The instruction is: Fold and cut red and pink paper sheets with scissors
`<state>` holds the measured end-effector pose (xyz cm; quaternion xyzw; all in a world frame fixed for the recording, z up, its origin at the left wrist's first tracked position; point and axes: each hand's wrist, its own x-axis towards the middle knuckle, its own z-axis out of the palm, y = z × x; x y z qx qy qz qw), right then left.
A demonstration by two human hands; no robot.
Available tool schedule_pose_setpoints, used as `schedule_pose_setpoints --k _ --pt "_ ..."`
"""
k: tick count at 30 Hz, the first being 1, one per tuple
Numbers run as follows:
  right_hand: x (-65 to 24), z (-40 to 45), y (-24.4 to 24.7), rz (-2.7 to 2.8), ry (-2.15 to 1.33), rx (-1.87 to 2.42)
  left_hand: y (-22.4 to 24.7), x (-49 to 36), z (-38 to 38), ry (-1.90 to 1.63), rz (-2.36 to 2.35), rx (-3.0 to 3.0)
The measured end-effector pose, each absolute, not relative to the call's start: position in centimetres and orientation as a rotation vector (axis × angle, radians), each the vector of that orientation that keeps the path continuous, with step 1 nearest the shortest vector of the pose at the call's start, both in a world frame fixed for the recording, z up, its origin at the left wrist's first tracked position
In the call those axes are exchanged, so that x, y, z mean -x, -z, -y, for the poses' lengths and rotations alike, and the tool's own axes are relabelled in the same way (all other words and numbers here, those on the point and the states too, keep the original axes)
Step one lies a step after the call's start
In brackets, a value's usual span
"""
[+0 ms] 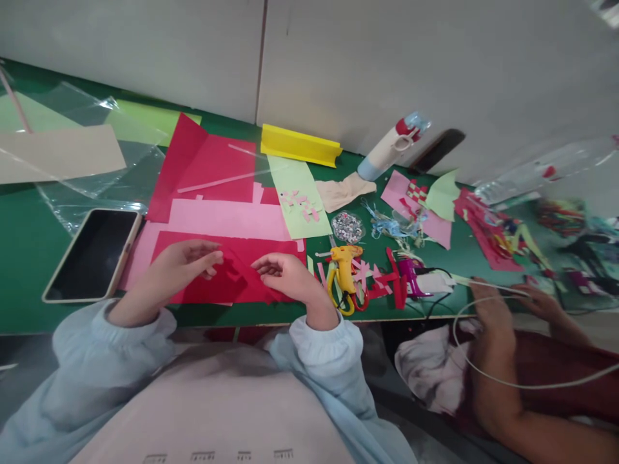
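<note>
A small piece of red paper point(243, 269) spans the gap between my two hands, above a larger red sheet point(193, 293) of nearly the same colour. My left hand point(186, 265) is closed at the fingertips on its left end. The fingers of my right hand point(289, 276) pinch its right side. The exact outline of the piece is hard to make out against the red below. Under the red sheet lies pink paper point(227, 219), with a folded red sheet point(200, 161) behind it.
A phone point(94, 254) lies left. To the right are a yellow glue gun point(345, 264), scissors point(333, 290), paper scraps point(367, 277) and a dish of beads point(348, 227). A bottle point(394, 145) leans by the wall. A co-worker's hands point(493, 303) are far right, near a white cable point(459, 341).
</note>
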<state>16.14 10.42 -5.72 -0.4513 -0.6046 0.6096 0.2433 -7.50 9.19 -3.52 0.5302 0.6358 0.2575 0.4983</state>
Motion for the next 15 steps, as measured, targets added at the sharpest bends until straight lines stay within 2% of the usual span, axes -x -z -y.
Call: schedule_pose_setpoints --k 6,15 --pt "-16.4 -9.6 5.6 1.618 -1.77 1.182 2.7 6.5 -8.6 -0.662 -1.533 -1.183" --pt "-16.7 -8.2 6.4 1.604 -1.683 1.274 3.7 6.8 -7.8 -0.815 -1.51 -1.012"
